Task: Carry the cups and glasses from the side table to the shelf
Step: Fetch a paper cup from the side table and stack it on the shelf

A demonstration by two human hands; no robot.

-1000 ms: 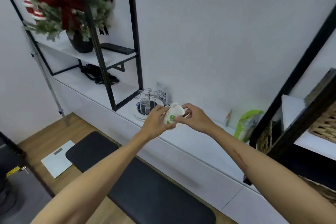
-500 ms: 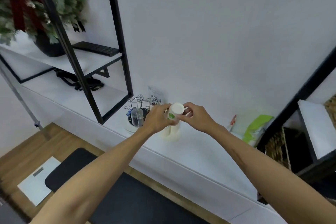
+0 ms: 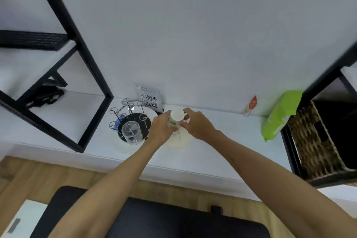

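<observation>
Around the work, a black metal frame [image 3: 85, 75] stood on the long white shelf [image 3: 222, 133] at the left, its slanted post close beside a round white tray [image 3: 152, 111]. A black keyboard [image 3: 32, 39] lay on the frame's upper white board, and a dark tangled strap or cable [image 3: 43, 96] sat on the shelf beneath it. Against the white wall leaned a small card with a QR code [image 3: 149, 98], just behind the tray. Farther right stood a small red-and-white packet [image 3: 251, 105], then a lime-green soft pouch [image 3: 280, 114], touching or nearly touching a brown woven basket [image 3: 316, 139] set in a second black frame. Below the shelf lay wood flooring and a black padded bench [image 3: 154, 218].

The tray held a chrome wire rack [image 3: 127, 111] of thin looped prongs on a black disc, and one clear cylindrical glass [image 3: 132, 132] sat upside down over a prong at the near side.

Just right of the tray, the left hand [image 3: 160, 131] curled its fingers round the side of a white ceramic cup with a green leaf print [image 3: 176, 120], while the right hand [image 3: 197, 124] gripped the cup's far side with bent fingers and thumb. The cup was tilted, its pale flat end facing the camera, held just above a cream rounded piece of crockery [image 3: 179, 140] resting on the shelf; whether they touched could not be told.
</observation>
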